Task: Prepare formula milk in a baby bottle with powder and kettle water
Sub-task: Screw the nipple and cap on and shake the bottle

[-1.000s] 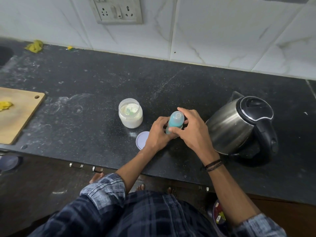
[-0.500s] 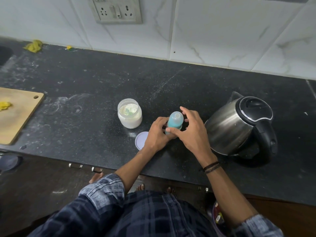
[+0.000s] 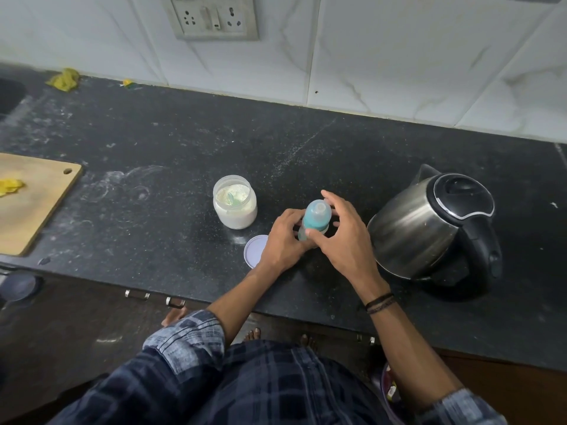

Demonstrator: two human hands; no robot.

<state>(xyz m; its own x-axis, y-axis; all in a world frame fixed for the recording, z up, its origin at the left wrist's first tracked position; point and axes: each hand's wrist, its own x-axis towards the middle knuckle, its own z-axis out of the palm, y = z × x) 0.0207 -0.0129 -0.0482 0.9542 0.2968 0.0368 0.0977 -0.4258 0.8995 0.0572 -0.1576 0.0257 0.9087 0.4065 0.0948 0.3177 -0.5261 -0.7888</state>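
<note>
A small baby bottle (image 3: 316,214) with a teal collar and clear teat stands upright on the black counter (image 3: 159,154). My left hand (image 3: 283,237) grips its lower body. My right hand (image 3: 343,233) curls around the teal collar, thumb on the near side and fingers spread behind it. An open jar of white powder (image 3: 235,202) with a scoop inside stands just left of the bottle. Its white lid (image 3: 255,250) lies flat near my left wrist. A steel kettle (image 3: 429,223) with a black lid and handle sits to the right.
A wooden cutting board (image 3: 33,202) with a yellow scrap lies at the far left. A yellow cloth (image 3: 63,79) sits by the back wall near the sink. A wall socket (image 3: 211,16) is above the counter. Drawer handles (image 3: 155,297) show below the front edge.
My right hand's fingers have shifted round the bottle's collar and spread wider. The bottle, jar, lid and kettle stay where they were.
</note>
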